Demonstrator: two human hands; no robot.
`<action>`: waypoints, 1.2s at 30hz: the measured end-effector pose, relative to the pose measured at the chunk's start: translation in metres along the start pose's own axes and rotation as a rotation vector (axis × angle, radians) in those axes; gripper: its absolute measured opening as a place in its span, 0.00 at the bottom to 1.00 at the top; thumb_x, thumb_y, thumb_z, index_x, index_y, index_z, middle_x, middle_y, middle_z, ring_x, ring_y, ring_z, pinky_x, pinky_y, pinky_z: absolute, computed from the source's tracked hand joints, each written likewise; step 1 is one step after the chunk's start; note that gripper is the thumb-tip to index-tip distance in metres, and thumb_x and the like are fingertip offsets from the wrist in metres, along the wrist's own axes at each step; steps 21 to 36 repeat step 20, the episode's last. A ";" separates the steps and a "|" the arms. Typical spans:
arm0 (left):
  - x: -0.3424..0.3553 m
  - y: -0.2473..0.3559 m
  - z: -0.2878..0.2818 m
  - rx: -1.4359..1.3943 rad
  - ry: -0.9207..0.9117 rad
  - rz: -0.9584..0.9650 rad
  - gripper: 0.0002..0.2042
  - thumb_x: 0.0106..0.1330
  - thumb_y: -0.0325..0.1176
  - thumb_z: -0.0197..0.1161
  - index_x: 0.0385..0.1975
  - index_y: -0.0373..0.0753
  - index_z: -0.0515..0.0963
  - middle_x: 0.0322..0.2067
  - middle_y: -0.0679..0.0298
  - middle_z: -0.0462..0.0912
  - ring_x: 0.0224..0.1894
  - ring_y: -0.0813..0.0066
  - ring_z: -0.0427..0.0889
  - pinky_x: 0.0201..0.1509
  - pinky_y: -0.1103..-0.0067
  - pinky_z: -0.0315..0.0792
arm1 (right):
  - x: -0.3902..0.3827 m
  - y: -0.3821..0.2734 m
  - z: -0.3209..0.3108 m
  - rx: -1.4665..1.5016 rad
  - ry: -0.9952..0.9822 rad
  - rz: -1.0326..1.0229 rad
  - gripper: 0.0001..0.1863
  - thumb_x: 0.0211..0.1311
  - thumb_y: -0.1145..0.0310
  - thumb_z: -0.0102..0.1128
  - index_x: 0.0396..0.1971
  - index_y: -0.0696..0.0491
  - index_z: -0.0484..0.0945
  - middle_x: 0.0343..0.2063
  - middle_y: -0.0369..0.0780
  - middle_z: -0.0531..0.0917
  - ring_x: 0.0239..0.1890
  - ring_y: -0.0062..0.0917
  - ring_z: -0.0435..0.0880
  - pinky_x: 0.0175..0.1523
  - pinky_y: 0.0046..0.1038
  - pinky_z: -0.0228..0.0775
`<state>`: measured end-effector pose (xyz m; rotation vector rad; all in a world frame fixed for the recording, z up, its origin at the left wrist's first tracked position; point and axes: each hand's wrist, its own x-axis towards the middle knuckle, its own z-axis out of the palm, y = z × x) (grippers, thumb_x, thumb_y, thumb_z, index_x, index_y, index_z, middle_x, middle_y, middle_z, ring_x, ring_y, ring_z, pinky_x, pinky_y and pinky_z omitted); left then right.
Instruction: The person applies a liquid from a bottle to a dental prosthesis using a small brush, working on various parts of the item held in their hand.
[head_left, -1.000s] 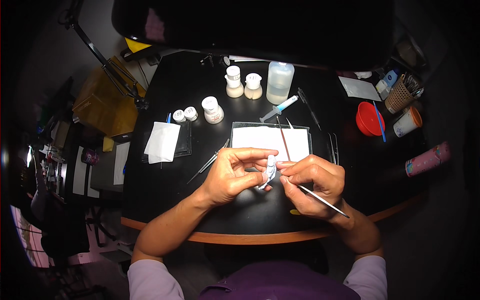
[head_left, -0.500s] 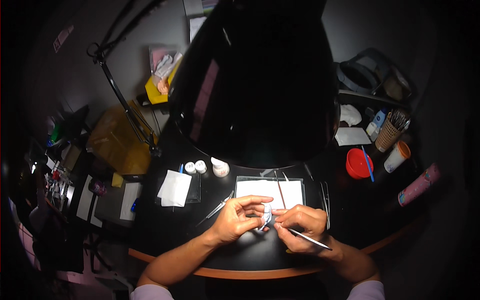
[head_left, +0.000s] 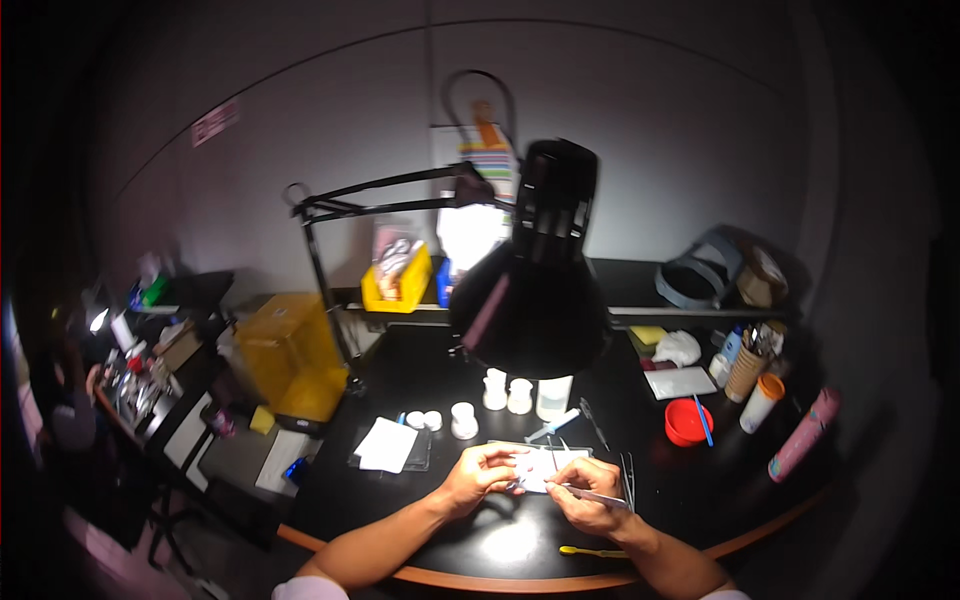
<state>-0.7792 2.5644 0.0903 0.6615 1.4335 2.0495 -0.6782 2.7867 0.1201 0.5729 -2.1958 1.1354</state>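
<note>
My left hand (head_left: 474,480) is closed round a small pale piece, possibly a dental cast; glare and blur hide its detail. Close beside it, my right hand (head_left: 592,508) pinches a slim tool with a pale handle (head_left: 602,497), its tip directed at the piece. Whether the tip touches, I cannot tell. Both hands are over the near edge of a white sheet (head_left: 545,465) under bright light. A syringe (head_left: 553,427) lies just beyond, and a yellow-handled brush (head_left: 592,552) rests near the table's front edge.
The black desk lamp (head_left: 535,310) hangs beyond my hands. Several white jars (head_left: 464,421) stand behind the sheet. White paper (head_left: 388,445) lies to the left. On the right are a red bowl (head_left: 686,424), an orange-lidded cup (head_left: 763,403) and a pink bottle (head_left: 804,436).
My view has tilted up, so the lamp looks smaller and more wall and shelf show. Both hands keep their holds on the pale piece and the slim tool.
</note>
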 end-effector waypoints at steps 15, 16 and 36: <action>0.019 -0.016 -0.016 0.405 0.249 0.386 0.19 0.65 0.24 0.67 0.56 0.31 0.80 0.38 0.58 0.88 0.39 0.75 0.88 0.46 0.76 0.86 | -0.012 -0.013 0.023 0.074 -0.269 0.054 0.14 0.74 0.70 0.55 0.28 0.58 0.82 0.21 0.43 0.83 0.20 0.29 0.85 0.27 0.29 0.75; 0.020 -0.017 -0.015 0.508 0.306 0.425 0.19 0.64 0.24 0.68 0.55 0.31 0.81 0.37 0.58 0.88 0.38 0.75 0.88 0.46 0.77 0.86 | -0.014 -0.012 0.024 0.094 -0.259 0.082 0.14 0.75 0.70 0.54 0.28 0.58 0.82 0.21 0.43 0.84 0.20 0.28 0.86 0.27 0.29 0.75; 0.022 -0.027 -0.024 0.637 0.435 0.597 0.16 0.65 0.28 0.70 0.53 0.36 0.84 0.37 0.59 0.89 0.37 0.74 0.90 0.41 0.77 0.87 | -0.012 -0.009 0.015 0.094 -0.222 -0.022 0.18 0.78 0.68 0.50 0.28 0.58 0.84 0.21 0.43 0.85 0.21 0.27 0.88 0.26 0.26 0.77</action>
